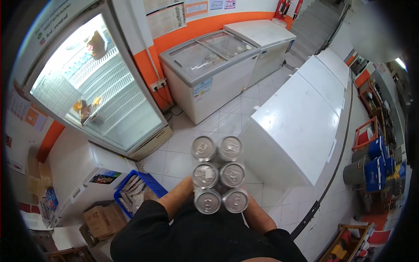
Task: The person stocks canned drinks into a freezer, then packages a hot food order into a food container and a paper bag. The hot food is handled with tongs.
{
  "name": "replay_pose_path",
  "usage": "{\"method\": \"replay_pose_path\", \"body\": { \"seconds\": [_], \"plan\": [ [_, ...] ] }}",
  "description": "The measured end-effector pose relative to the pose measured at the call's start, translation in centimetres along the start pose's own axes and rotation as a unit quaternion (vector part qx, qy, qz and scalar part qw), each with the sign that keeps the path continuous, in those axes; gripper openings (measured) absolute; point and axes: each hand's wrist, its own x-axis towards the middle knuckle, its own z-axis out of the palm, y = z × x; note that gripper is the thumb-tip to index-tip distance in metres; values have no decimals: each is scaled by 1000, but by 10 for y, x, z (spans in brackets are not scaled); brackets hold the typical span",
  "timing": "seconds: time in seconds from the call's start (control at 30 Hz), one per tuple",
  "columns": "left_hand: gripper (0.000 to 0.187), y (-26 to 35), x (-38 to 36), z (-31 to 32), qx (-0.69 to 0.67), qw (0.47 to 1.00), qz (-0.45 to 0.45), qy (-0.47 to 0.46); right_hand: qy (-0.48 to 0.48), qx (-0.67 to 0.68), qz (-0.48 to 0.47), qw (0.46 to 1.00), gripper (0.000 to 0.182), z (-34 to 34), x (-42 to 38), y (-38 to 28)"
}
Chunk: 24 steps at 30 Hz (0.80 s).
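A six-pack of drink cans [218,174] is held up in front of my body, the silver lids facing me in two columns. Clear wrap seems to bind the cans. My left forearm [176,196] reaches to the left side of the pack, and my right forearm [260,217] comes up to its lower right. Both hands are mostly hidden behind the cans, so the fingers do not show. The pack rests between the two hands, above the tiled floor.
A lit glass-door fridge [83,83] stands at left. Behind are a glass-top chest freezer [222,87] and a white chest freezer [279,56]. White freezers [301,118] line the right. A blue crate [158,187] and cardboard box [104,218] sit lower left; a cable crosses the floor.
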Motion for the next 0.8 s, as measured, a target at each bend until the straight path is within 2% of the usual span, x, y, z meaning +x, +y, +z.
{"method": "replay_pose_path", "body": {
  "seconds": [0.23, 0.43, 0.67, 0.8],
  "plan": [
    [67, -68, 177, 130, -52, 997, -32, -55, 65, -36, -49, 996, 64, -168, -15, -187],
    [67, -107, 298, 230, -88, 989, -77, -91, 118, -40, -86, 988, 64, -259, -23, -313],
    [67, -115, 420, 290, -119, 979, -111, -125, 155, -43, -96, 982, 64, -305, -5, -390],
    [67, -124, 445, 295, -103, 983, -114, -101, 173, -48, -87, 980, 64, -326, 6, -404]
  ]
}}
